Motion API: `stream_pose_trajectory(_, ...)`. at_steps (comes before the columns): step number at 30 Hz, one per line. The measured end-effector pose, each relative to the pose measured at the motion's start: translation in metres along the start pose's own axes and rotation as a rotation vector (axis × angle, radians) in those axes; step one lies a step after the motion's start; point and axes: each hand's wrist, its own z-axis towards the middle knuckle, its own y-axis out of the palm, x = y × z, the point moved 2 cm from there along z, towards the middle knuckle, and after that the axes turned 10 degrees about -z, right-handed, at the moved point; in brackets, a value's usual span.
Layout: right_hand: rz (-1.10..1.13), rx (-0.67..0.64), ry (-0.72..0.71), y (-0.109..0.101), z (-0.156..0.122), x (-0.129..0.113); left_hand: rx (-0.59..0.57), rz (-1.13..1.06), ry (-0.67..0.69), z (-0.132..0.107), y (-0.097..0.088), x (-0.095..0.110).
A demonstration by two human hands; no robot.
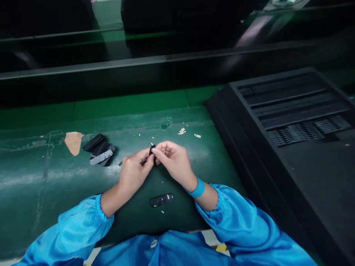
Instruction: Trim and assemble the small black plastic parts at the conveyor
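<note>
Between my two hands is a small black plastic part (152,149), pinched at the fingertips and mostly covered by them. My left hand (135,167) grips its left side with thumb and fingers. From the right, my right hand (175,161) closes thumb and forefinger on the same piece. Below them a flat black module (161,200) with small gold and pale spots lies on the green table. Left of my hands is a loose pile of black and grey strip-shaped parts (101,152).
A torn piece of brown cardboard (73,143) lies left of the pile. Small pale scraps (182,131) are scattered beyond my right hand. A big black slotted tray (277,147) takes up the right side. A dark raised ledge (111,79) runs across the back of the green table (69,207).
</note>
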Motion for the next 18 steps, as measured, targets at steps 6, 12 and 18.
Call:
stream_pose_trajectory(6,0.019,-0.027,0.007,-0.0005,-0.0006,-0.0045,-0.008,0.066,0.047,-0.0016,-0.0004,0.0001)
stream_pose_trajectory(12,0.037,-0.078,-0.009,-0.0010,0.0002,-0.0071,-0.001,0.097,0.071,-0.0018,-0.0011,0.0011)
stream_pose_trajectory(18,0.049,-0.088,0.000,-0.0002,0.0000,-0.0047,-0.020,0.095,0.058,-0.0020,-0.0021,0.0010)
